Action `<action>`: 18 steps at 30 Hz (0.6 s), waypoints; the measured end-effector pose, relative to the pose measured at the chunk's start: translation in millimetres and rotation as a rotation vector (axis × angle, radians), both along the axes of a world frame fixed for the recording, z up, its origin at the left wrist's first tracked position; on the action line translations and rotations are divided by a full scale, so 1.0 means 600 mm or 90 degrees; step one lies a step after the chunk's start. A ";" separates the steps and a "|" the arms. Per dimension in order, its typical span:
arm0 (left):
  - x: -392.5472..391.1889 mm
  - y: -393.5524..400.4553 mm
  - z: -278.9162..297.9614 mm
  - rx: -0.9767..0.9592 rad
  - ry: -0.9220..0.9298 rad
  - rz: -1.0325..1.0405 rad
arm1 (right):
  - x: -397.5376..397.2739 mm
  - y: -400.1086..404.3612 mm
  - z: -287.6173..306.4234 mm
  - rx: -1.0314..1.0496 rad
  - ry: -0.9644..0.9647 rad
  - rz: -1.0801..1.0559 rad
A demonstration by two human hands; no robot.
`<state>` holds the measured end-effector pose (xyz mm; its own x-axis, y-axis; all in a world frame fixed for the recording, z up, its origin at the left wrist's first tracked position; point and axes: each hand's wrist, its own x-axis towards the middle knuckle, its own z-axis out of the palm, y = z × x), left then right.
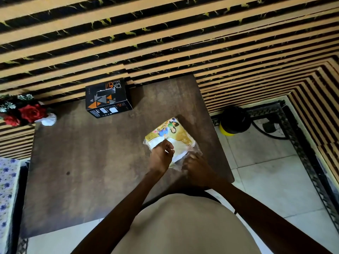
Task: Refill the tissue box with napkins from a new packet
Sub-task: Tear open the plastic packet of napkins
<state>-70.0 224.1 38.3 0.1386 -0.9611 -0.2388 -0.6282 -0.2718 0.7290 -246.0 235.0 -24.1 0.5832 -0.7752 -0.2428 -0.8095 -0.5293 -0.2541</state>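
A clear plastic napkin packet [176, 134] with a yellow cartoon print lies on the right part of the dark brown table [91, 162]. White napkins show through its near end. My left hand [161, 156] pinches the packet's near edge from the left. My right hand [196, 169] grips the crinkled plastic at the near right corner. A black tissue box [108, 99] with orange triangles stands at the table's far edge, its top slot open and dark.
Red artificial flowers [27, 112] and a white crumpled object [48, 120] sit at the table's far left. A black and yellow container [234, 120] stands on the tiled floor to the right. A striped wall runs behind the table. Floral cloth [7, 189] lies at the left edge.
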 end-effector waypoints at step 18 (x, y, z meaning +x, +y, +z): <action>0.000 0.014 -0.009 0.076 0.094 -0.014 | 0.053 -0.039 0.005 0.565 -0.559 -0.857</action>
